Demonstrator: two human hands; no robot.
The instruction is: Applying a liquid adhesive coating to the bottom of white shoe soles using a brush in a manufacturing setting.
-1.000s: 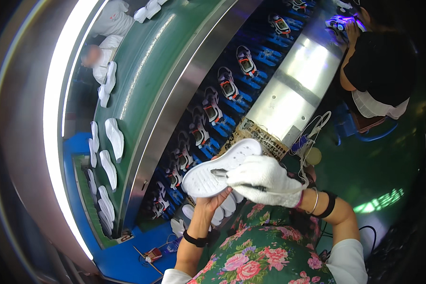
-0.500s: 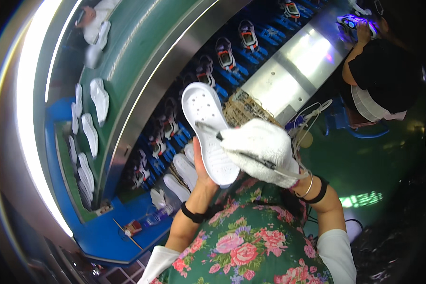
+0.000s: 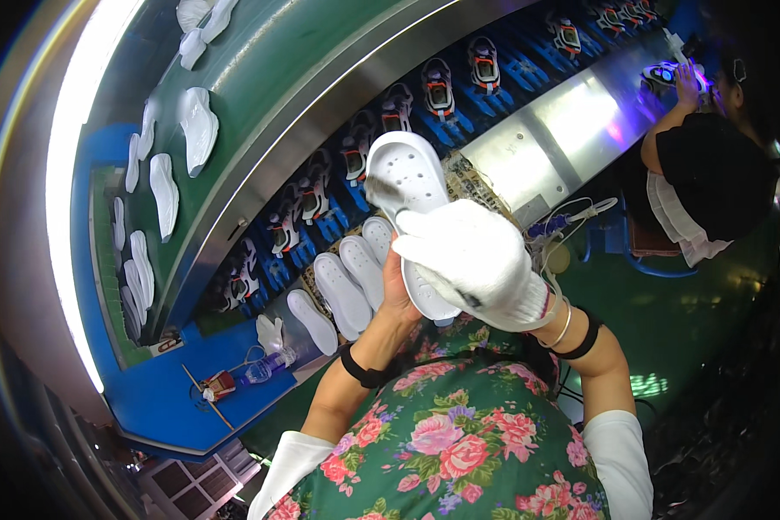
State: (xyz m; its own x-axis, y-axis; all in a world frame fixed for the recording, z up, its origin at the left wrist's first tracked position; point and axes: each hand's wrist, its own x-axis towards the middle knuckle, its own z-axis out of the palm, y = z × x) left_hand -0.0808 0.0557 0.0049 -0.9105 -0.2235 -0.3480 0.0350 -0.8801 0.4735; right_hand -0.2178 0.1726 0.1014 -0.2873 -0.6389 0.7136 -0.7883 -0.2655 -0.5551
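A white shoe sole [image 3: 407,165] with small round holes is held up in front of me, tilted, its lower end near my apron. My bare left hand [image 3: 396,299] is closed around its left edge and underside. Over the sole's middle and right side lies my right hand [image 3: 477,260] in a white knitted glove, fingers closed on a thin brush [image 3: 385,192]. The brush's dark tip is blurred and meets the left edge of the sole; the glove hides most of its handle. A thin clear tube [image 3: 565,325] runs by my right wrist.
Several white soles [image 3: 342,295] stand in a row left of my hands. Beyond are shoe uppers [image 3: 439,91] on blue racks and a green conveyor [image 3: 260,87] carrying soles. A blue table [image 3: 156,407] holds a bottle [image 3: 263,368]. A co-worker [image 3: 711,165] sits at far right.
My view has shifted, bringing more of the sole row in sight. The brush tip has gone from the sole's middle to its left edge, and the glove now covers more of the sole.
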